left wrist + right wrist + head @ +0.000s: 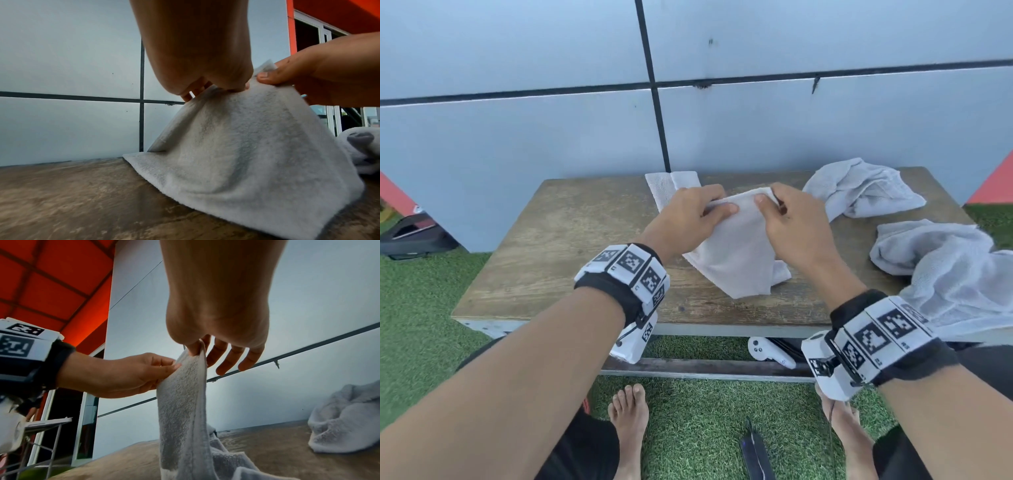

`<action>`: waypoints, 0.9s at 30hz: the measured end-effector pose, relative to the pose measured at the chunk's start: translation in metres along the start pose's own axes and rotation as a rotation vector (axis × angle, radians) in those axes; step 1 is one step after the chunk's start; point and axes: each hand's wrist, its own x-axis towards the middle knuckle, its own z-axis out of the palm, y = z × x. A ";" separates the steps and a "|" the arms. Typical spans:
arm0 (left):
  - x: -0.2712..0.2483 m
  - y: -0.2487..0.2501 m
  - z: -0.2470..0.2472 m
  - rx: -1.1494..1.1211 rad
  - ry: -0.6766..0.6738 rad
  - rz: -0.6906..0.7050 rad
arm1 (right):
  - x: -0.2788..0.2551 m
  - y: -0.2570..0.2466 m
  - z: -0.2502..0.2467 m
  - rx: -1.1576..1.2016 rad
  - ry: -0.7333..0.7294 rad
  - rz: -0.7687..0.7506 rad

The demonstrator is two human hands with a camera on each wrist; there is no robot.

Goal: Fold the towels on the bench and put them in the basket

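Note:
A white towel (736,253) is lifted above the middle of the wooden bench (551,246). Its lower corner and far end still lie on the wood. My left hand (717,205) pinches the top edge on the left, and my right hand (767,202) pinches the same edge close beside it. In the left wrist view the towel (246,154) hangs like a tent from the left hand (226,87), with the right hand (267,78) at its peak. In the right wrist view the right hand (195,350) holds the towel (183,402) between thumb and forefinger. No basket is in view.
Two crumpled towels lie on the bench's right side, one at the back (859,192) and one at the front right (945,270). A grey panel wall (551,137) stands right behind the bench. A white controller (770,353) sits under it, and a dark object (414,236) lies on the grass at left.

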 end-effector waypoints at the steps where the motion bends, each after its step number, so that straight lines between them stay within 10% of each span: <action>1: 0.000 -0.004 -0.002 0.032 -0.018 -0.013 | 0.002 0.002 -0.003 -0.008 0.019 0.029; 11: -0.015 -0.032 -0.024 0.145 0.004 -0.172 | 0.006 0.028 -0.019 -0.058 0.212 0.278; 19: -0.006 0.000 -0.001 0.097 -0.121 0.107 | -0.018 0.010 0.012 -0.230 -0.264 -0.072; 27: -0.020 -0.028 -0.021 0.382 -0.218 -0.148 | -0.004 0.019 -0.022 -0.237 0.095 0.008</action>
